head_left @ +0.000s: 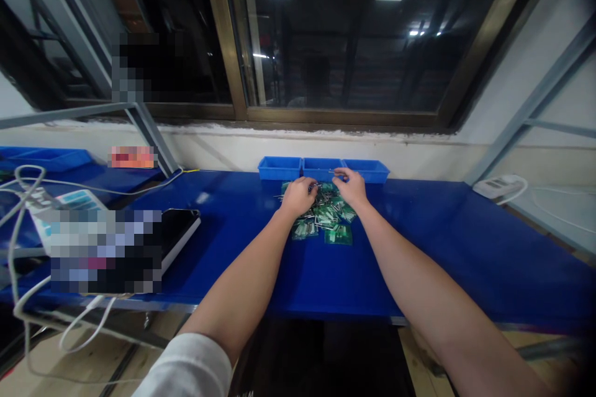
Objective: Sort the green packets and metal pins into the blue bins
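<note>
observed from beside the desk (433, 242): both of the worker's bare hands are at work over a loose pile of green packets (328, 214), slim metal pieces lying among and over them. the pile sits on the blue desktop, just in front of three blue bins by the wall: a left bin (279, 172), a middle bin (313, 172) and a right bin (378, 175). what the bins contain cannot be made out.

right hand (350, 186): raised at the far right of the pile, thumb and fingertips pinched on a thin metal piece (331, 171), which points leftward across the middle bin's front. left hand (299, 196): low at the pile's far left, fingers curled by the metal pieces; whether it grips one or merely touches cannot be told.

one flat green packet (338, 234) lies at the near edge of the pile.

step in hand, in my judgement: picking out and handling pieces singly. the next move appears to call for a steady fingertip pinch on the right and a light touch on the left, since the tangled pieces could snag or drag packets along.
</note>
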The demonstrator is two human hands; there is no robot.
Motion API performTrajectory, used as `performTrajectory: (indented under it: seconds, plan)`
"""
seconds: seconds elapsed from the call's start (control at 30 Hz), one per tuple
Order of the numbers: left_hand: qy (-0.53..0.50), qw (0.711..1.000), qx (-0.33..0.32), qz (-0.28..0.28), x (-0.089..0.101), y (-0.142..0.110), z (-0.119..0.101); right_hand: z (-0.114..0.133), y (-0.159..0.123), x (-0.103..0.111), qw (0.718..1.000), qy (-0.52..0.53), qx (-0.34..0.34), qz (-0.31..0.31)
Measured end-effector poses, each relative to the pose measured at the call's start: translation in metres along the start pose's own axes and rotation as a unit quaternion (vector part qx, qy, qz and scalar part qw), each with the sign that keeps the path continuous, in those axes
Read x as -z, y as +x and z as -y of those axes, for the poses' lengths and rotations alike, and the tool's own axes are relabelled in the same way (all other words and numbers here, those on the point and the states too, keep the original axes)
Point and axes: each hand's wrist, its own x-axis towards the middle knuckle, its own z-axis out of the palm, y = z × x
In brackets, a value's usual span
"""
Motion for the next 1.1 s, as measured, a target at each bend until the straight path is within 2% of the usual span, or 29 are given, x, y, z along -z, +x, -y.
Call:
performTrajectory:
  seconds: [0.13, 0.27, 0.43, 0.6, 0.7, 0.83, 0.93, 1.1]
  plan:
    - [0.004, 1.0, 0.0, 0.006, -0.001, 0.0, 0.001, 0.001, -0.001, 0.0, 0.993, -0.116, 0.018, 0.003]
    - [0.011, 1.0, -0.005, 0.011, -0.002, -0.001, 0.001, -0.003, 0.001, -0.001, 0.983, -0.182, 0.006, 0.035]
    - [0.011, 1.0, -0.001, 0.02, -0.003, -0.001, 0.002, -0.012, 0.004, 0.0, 0.976, -0.201, 0.008, 0.082]
    - [0.006, 1.0, -0.003, 0.028, -0.004, -0.001, 0.003, -0.011, 0.003, 0.006, 0.983, -0.172, 0.051, 0.031]
    - [0.006, 0.999, -0.011, 0.035, -0.005, -0.001, 0.003, -0.006, 0.0, 0.01, 0.982, -0.154, 0.036, 0.098]
    - [0.01, 0.999, -0.026, 0.041, -0.005, -0.002, 0.003, -0.002, -0.004, 0.01, 0.965, -0.167, 0.03, 0.198]
    - [0.012, 0.999, -0.03, 0.042, -0.006, -0.003, 0.003, -0.003, -0.004, 0.008, 0.952, -0.199, 0.036, 0.232]
    - [0.029, 0.998, -0.038, 0.049, -0.006, -0.003, 0.001, -0.005, -0.005, 0.004, 0.942, -0.225, 0.042, 0.247]
